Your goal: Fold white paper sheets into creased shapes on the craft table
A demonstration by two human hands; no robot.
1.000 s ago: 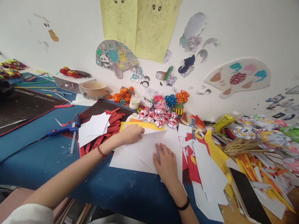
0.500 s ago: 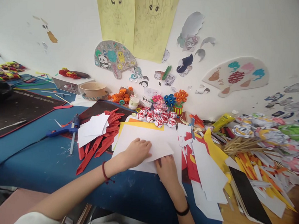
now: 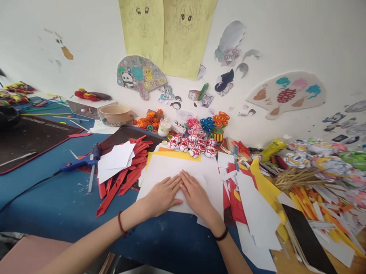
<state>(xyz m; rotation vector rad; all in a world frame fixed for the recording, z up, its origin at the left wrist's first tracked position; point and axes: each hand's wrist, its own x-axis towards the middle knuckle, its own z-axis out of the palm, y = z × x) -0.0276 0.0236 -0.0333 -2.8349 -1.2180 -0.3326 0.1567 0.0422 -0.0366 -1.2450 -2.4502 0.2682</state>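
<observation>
Here both hands, left (image 3: 162, 194) and right (image 3: 197, 196), lie open and flat on the white paper (image 3: 172, 169), seemingly pressing a fold; next likely needs firm, even creasing.

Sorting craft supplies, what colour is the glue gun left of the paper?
Blue, the glue gun shows best in the head view.

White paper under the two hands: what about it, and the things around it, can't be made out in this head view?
- White paper: the part under the left hand and right hand is covered, so any crease there is hidden.
- Yellow sheet: only its far edge shows; the paper hides the rest.
- Small jar: label too small to read.
- Black board: lower corner cut off by the picture's edge.
</observation>
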